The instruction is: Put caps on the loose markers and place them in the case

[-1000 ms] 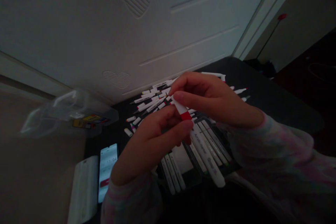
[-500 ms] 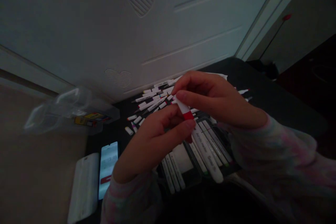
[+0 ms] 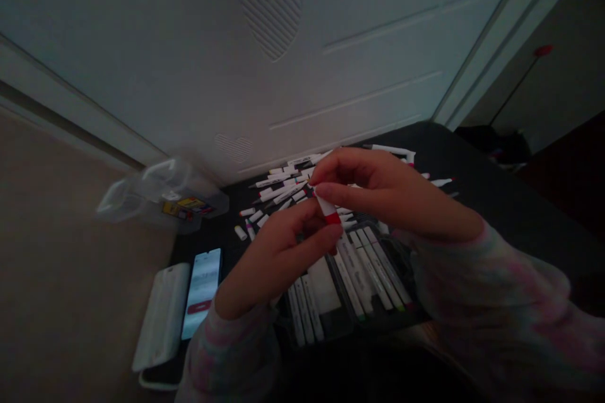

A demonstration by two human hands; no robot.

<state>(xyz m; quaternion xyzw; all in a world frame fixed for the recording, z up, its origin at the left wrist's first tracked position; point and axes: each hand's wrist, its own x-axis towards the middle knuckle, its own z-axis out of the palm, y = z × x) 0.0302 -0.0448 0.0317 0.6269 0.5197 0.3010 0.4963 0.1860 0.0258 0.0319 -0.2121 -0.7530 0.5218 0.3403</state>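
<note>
White cylindrical marker with red band (image 3: 353, 264) just swung its tail leftward above the open dark tray (image 3: 335, 321) of slim white markers (image 3: 384, 269); left hand (image 3: 283, 252) pinches mid-body, right hand (image 3: 378, 192) the far end, so probably mid-handling, not set down.

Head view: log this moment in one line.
Left hand: holds marker near red band; right hand: pinches its white end; tray: markers in rows; loose markers: scattered beyond hands; phone: lit, left of tray
</note>
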